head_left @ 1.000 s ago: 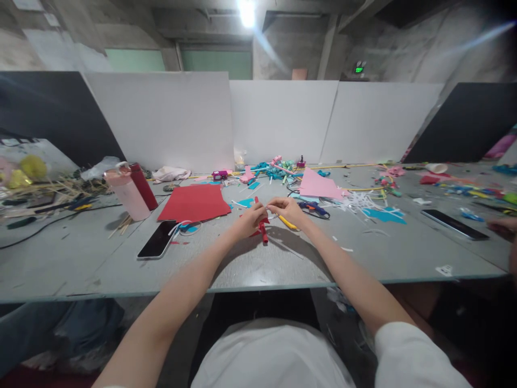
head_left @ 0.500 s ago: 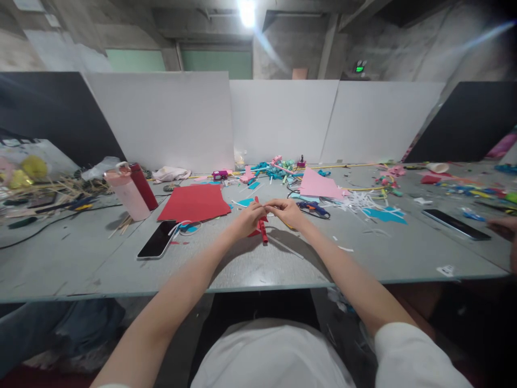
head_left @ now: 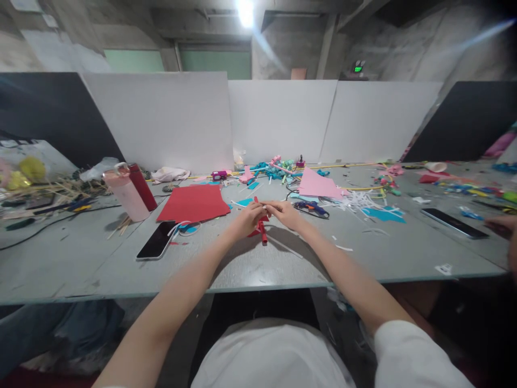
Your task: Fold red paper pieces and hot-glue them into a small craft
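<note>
A thin red paper roll point(head_left: 264, 235) points toward me over the middle of the table, its far end rising past the fingers. My left hand point(head_left: 251, 217) is closed around its upper part. Fingertips of my right hand point(head_left: 284, 212) are pinched together against those of my left, just above the roll; what they pinch is hidden. Beneath the hands shows a small red paper piece point(head_left: 254, 233). A narrow pale strip point(head_left: 285, 247) lies to the right of the roll. Just beyond my right hand rests a blue glue gun point(head_left: 312, 208).
To the left are a red paper sheet point(head_left: 194, 203), a phone point(head_left: 156, 241) and a pink bottle point(head_left: 128, 194). Pink paper point(head_left: 319, 184), white paper strips point(head_left: 355, 200) and blue paper point(head_left: 384, 214) lie right. Another phone point(head_left: 454, 223) is near another person's hand point(head_left: 501, 225). White panels point(head_left: 283, 121) stand behind.
My right fingers have shifted slightly and sit a little closer over the left fingertips. The red roll stays in nearly the same place. The whole view has drifted slightly.
</note>
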`<state>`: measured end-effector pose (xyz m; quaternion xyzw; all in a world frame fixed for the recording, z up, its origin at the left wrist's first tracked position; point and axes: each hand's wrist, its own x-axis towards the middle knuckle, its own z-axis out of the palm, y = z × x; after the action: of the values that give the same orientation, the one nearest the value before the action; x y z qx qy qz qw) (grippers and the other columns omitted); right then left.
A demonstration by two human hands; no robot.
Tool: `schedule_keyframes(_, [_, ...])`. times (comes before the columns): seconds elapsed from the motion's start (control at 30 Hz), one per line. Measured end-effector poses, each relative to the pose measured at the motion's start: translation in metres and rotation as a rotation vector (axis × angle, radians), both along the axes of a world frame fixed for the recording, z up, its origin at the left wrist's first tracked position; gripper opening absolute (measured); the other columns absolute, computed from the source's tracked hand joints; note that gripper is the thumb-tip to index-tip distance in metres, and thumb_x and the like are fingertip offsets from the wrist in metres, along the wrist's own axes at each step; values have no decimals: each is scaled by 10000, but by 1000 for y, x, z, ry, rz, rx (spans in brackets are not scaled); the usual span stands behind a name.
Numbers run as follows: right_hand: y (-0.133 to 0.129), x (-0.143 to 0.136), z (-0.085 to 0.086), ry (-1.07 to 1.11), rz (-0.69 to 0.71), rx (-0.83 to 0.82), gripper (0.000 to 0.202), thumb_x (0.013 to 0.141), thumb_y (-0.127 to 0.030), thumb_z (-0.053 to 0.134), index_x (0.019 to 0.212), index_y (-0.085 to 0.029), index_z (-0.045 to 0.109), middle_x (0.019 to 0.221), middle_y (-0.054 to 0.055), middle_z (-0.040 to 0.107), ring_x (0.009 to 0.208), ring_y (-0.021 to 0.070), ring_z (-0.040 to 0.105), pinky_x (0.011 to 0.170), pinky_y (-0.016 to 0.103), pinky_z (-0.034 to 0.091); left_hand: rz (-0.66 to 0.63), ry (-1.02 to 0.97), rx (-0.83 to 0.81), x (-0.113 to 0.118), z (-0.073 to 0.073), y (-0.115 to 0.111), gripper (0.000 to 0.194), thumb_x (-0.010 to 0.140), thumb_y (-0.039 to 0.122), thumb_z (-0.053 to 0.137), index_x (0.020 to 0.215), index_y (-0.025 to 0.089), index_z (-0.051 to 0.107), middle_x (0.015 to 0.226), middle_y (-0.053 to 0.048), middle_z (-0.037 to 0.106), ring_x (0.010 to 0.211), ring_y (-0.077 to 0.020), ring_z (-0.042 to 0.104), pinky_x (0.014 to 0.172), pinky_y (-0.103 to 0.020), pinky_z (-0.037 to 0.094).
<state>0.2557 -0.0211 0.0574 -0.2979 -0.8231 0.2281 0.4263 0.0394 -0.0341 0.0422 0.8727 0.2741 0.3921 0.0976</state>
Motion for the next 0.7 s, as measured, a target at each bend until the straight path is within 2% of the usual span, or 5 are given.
schedule_keyframes(0.1, [2, 3, -1, 15, -66, 22, 452, 1030, -528, 613, 1275, -213, 826, 912, 50, 839, 759, 212, 730, 761, 333, 585, 35, -21, 13, 3, -2, 1, 231, 1053, 224, 516, 974, 207, 732, 1179, -160, 709, 1180, -299, 622, 1078, -480, 509])
schedule_keyframes(0.27, [7, 4, -5, 26, -147, 71, 380, 1042, -486, 619, 1230, -239, 839, 1003, 74, 852, 891, 246, 778, 831, 351, 584, 233, -153, 40, 3, -6, 8, 179, 1041, 204, 576, 933, 209, 720, 1417, -144, 660, 1344, -307, 553, 1186, -518, 432])
schedule_keyframes(0.37, [12, 5, -11, -64, -149, 102, 350, 1051, -480, 621, 1144, -235, 854, 1002, 91, 847, 909, 245, 774, 872, 359, 578, 312, -219, -37, -2, -6, 13, 153, 1029, 253, 629, 927, 213, 736, 1210, -121, 722, 1213, -290, 610, 1141, -505, 456])
schedule_keyframes(0.5, [15, 4, -15, -206, -79, 179, 425, 1065, -542, 601, 933, -220, 846, 1040, 119, 827, 990, 246, 736, 957, 369, 541, 323, -353, -182, -4, -5, 16, 186, 1000, 352, 671, 881, 247, 768, 1005, -96, 745, 1051, -288, 644, 1051, -472, 499])
schedule_keyframes(0.7, [3, -3, -8, -63, -36, 41, 627, 1089, -687, 455, 824, -204, 755, 771, 38, 744, 749, 184, 675, 768, 292, 512, 280, -493, -327, 0, -4, 11, 183, 894, 438, 785, 854, 264, 828, 978, -101, 776, 1008, -305, 680, 975, -453, 550])
